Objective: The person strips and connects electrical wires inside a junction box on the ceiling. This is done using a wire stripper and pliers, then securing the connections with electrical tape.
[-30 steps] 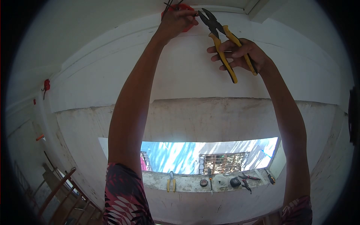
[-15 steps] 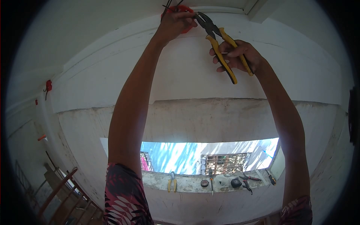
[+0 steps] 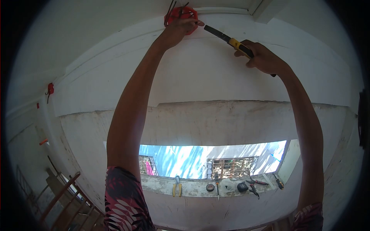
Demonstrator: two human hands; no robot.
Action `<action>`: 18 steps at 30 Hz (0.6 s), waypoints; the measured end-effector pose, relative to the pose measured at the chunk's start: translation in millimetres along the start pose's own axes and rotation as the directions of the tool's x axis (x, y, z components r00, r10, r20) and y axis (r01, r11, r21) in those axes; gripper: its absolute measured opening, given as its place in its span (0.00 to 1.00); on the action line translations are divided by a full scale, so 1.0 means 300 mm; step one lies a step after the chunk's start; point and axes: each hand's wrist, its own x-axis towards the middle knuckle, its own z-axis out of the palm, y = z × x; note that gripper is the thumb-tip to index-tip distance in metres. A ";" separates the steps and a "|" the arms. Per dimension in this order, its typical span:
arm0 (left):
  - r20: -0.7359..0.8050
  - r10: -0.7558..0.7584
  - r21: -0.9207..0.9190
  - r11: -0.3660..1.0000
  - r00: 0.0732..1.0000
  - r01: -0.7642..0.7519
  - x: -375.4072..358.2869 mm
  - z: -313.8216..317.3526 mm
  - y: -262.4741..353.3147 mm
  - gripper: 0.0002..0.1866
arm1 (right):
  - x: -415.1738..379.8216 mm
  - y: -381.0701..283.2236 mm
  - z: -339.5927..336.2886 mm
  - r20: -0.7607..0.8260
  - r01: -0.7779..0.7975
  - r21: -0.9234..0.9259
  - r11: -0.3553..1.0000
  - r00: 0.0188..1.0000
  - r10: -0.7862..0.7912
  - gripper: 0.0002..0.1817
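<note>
High on the wall is a red octagonal box [image 3: 191, 14] with dark wires sticking out of its top. My left hand [image 3: 175, 32] is raised in front of its lower part, fingers pointing right; whether they pinch a wire is too small to tell. To the right, my right hand [image 3: 262, 57] is closed around yellow-and-black pliers [image 3: 235, 43]. The pliers are seen edge-on, their dark tip just right of my left fingertips.
Below, a window ledge [image 3: 158, 184] bears yellow-handled pliers [image 3: 177, 188], a screwdriver [image 3: 217, 188], a black tape roll [image 3: 210, 188], red-and-black pliers [image 3: 257, 182] and other tools. Another red box [image 3: 50, 88] is on the left wall. Wooden rails [image 3: 63, 192] stand at lower left.
The pliers have turned from a broad view with spread handles to edge-on. My right hand has moved slightly right, and more of the red box shows above my left hand.
</note>
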 end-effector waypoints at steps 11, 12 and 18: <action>0.057 0.077 0.172 0.981 0.995 -0.086 -0.067 -0.019 0.072 0.17 | 0.017 0.043 -0.128 -0.075 0.171 -0.851 0.496 0.896 -0.438 0.25; 0.059 0.075 0.174 0.981 0.995 -0.085 -0.070 -0.023 0.073 0.17 | 0.029 0.042 -0.134 -0.063 0.191 -0.869 0.457 0.874 -0.483 0.24; 0.041 0.130 0.237 0.962 0.991 -0.136 -0.084 -0.023 0.058 0.15 | 0.075 0.010 -0.126 -0.066 0.155 -0.883 0.444 0.894 -0.443 0.27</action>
